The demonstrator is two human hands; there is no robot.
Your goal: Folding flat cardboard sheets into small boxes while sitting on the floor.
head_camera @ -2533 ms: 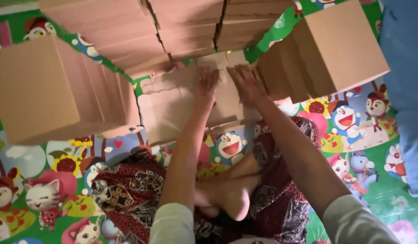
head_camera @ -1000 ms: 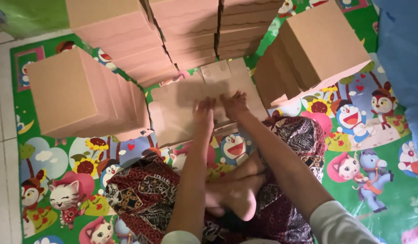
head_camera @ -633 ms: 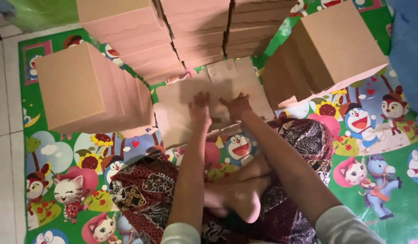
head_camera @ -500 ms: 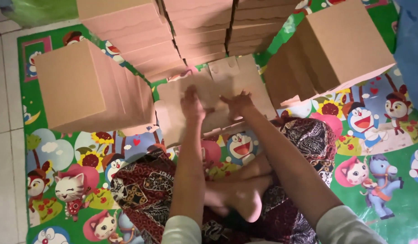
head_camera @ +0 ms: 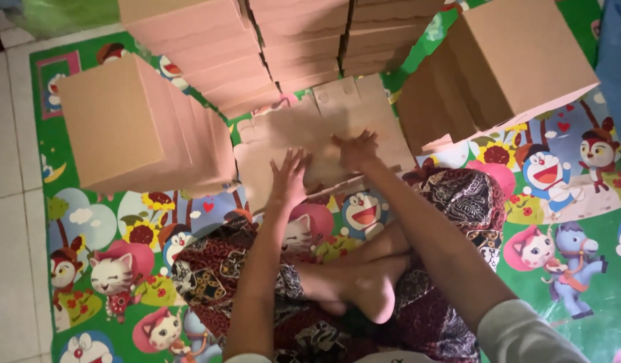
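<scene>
I am seeing crossed legs low in frame lying on a cartoon-printed play mat [head_camera: 566,202], while my left hand [head_camera: 288,178] and right hand [head_camera: 356,149] are pressing spread fingers on a flat cardboard sheet [head_camera: 310,128] at centre, brown box stacks [head_camera: 149,128] crowding behind.

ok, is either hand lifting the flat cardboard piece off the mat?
No, the left hand and right hand lie palm-down, fingers spread, on the flat cardboard piece, which rests on the mat.
</scene>
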